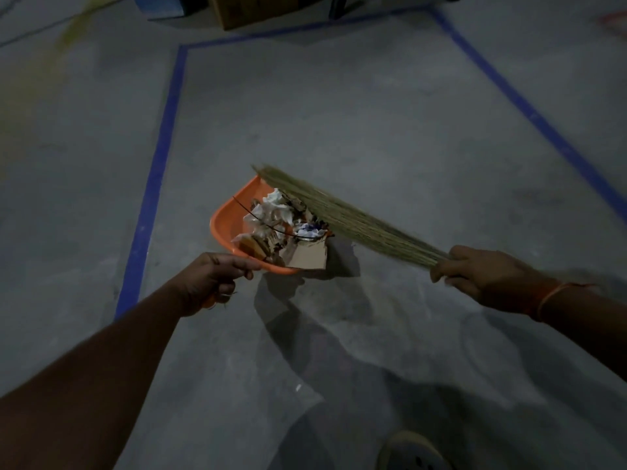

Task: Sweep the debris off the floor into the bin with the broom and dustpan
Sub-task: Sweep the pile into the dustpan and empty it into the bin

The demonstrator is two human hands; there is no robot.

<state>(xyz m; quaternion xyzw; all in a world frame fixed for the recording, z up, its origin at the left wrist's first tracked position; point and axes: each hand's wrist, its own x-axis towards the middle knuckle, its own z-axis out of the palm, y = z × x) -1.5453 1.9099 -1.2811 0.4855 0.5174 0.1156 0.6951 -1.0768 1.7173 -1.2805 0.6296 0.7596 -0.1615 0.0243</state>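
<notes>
Debris [288, 228] fills the orange dustpan [230, 218]: crumpled white paper, brown scraps, a piece of cardboard at the near edge and a thin dark wire arcing over the heap. I see the pan lifted off the grey floor [339, 113], its shadow lying on the concrete beneath and toward me.

My left hand [212, 279] reaches forward from the lower left on a nearly straight arm, fingers curled round the pan's handle, thumb lying along the near rim. A bit of orange handle shows below the knuckles.

My right hand [488, 276] comes in from the right edge, back of the hand up, fingers wrapped tight around the bound end of the broom [339, 212]. An orange thread band [546, 298] circles that wrist. The broom is a bundle of pale grass stalks; it slants up and to the left from the fist, and its splayed tips lie across the far right side of the pan, touching the debris there.

A blue tape line [159, 164] outlines a rectangle on the floor, and both hands and the pan sit inside it. A cardboard box [244, 10] stands beyond the far tape edge. At the bottom of the view a light-coloured shoe [410, 451] shows, blurred.
</notes>
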